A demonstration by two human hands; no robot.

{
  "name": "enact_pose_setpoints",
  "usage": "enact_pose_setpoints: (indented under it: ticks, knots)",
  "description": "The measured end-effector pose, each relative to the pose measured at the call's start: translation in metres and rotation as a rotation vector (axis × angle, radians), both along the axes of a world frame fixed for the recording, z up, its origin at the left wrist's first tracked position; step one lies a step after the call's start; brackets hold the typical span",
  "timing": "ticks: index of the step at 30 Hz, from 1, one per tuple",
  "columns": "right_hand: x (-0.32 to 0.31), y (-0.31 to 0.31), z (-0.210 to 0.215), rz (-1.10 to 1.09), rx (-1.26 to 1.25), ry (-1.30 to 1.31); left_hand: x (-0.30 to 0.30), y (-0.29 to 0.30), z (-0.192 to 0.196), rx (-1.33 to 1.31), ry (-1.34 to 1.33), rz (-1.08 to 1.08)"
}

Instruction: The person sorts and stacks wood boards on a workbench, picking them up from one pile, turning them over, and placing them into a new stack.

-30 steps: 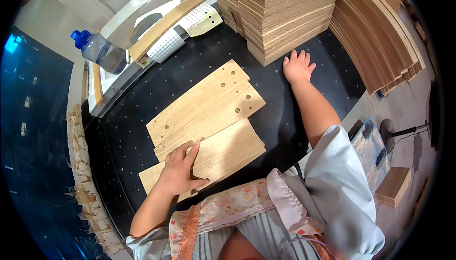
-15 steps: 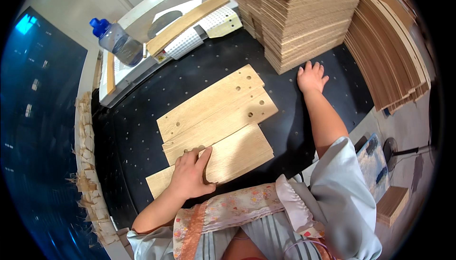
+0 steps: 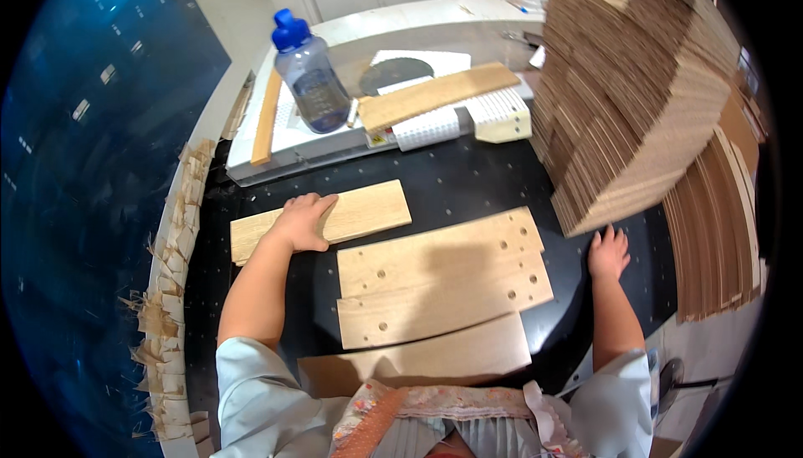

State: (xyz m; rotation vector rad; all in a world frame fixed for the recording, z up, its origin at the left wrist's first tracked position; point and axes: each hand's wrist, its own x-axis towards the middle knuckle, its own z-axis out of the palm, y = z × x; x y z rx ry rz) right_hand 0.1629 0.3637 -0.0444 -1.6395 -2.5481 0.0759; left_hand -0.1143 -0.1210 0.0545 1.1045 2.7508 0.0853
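meanwhile, the left hand (image 3: 303, 222) presses flat, fingers spread, on a wooden plank (image 3: 368, 214) at ten o'clock of the drilled boards (image 3: 443, 278), while the right hand (image 3: 608, 252) rests open on the black table (image 3: 468, 178) at three.

Bright, even overhead light fills the scene, throwing a soft shadow across the drilled boards (image 3: 443, 278) near the middle. Straight edges bow toward the dark round rim, and the tall stack of boards (image 3: 636, 98) at far right looks slightly blurred.
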Motion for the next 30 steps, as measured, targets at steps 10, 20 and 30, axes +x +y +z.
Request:
enact_pose_setpoints:
  ticks: [10, 20, 30]
  knots:
    - [0.032, 0.108, -0.109, 0.556, 0.398, 0.165, -0.067, -0.026, -0.05, -0.057, 0.349, 0.292]
    - [0.056, 0.155, -0.132, 0.516, 0.426, -0.064, -0.05, -0.004, -0.093, 1.717, -0.443, 1.108]
    - [0.034, 0.11, -0.1, 0.543, 0.551, 0.083, -0.083, -0.007, -0.068, 2.161, -0.44, 1.081]
